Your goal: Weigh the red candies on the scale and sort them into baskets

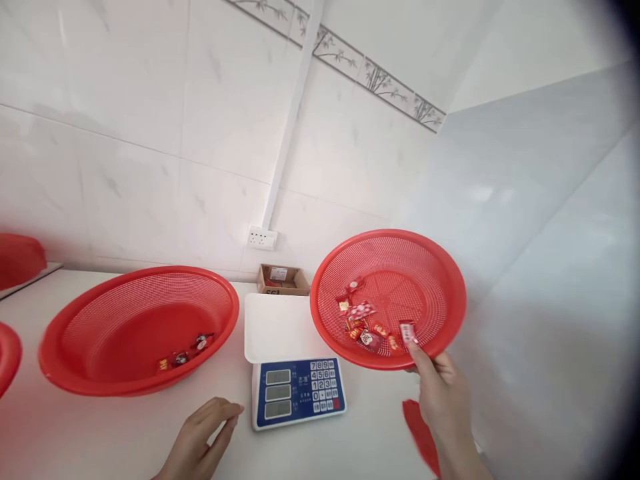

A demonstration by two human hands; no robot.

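My right hand (443,393) grips the near rim of a round red plastic basket (390,243), thumb over the rim and fingers beneath. The basket is tilted toward me, and several wrapped candies (370,340) lie along its lower side. A small red and white wrapper (407,331) lies right at my thumb tip; whether the thumb presses on it I cannot tell. My left hand (203,437) is over the white table, left of the digital scale (300,393), thumb and fingers slightly apart with nothing between them. The scale's white weighing plate (277,330) is partly hidden behind the basket.
Another red basket (135,287) with a few candies (185,357) stands to the left. Further red edges (7,357) show at the far left. A small cardboard box (283,280) sits by the tiled wall below a socket (263,238). Something red (420,433) lies near my right wrist.
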